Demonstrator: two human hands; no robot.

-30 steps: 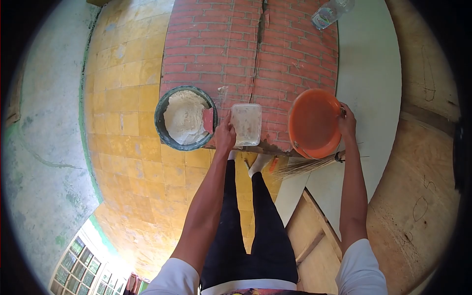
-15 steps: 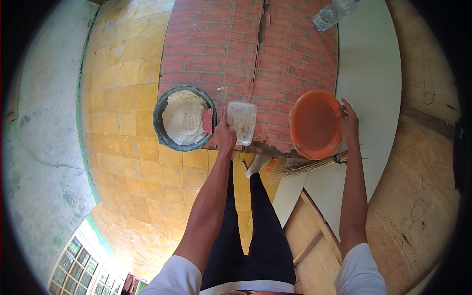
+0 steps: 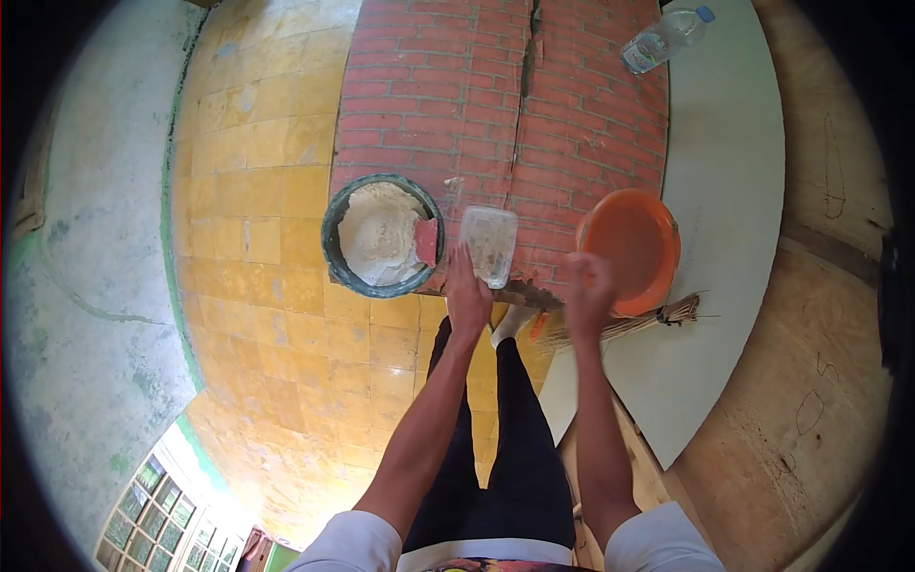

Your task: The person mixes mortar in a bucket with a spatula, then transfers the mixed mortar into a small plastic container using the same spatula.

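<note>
My left hand (image 3: pixel 466 297) has its fingers stretched out along the left edge of a clear plastic container (image 3: pixel 488 246); whether they touch it is hard to tell. Left of it stands a dark bucket (image 3: pixel 335 262) of pale powder (image 3: pixel 376 229), with a red scoop or scraper (image 3: pixel 426 241) at its right side. My right hand (image 3: pixel 591 291), its curled fingers smeared by motion, is in front of the left rim of an orange basin (image 3: pixel 664 229). The basin seems to hold reddish-brown liquid. I see nothing plainly held in my right hand.
A brick-patterned sheet (image 3: pixel 429 114) lies under the containers, its front edge torn. A plastic bottle (image 3: pixel 667 40) rests at the far right. Below the basin lies a stick broom (image 3: pixel 648 319). A pale board (image 3: pixel 724 191) runs along the right; yellow tiles (image 3: pixel 257 248) cover the left floor.
My right hand has come off the basin's right rim and moved left across its front. My left hand has shifted slightly nearer me, fingers straighter. The whole view has shifted a little.
</note>
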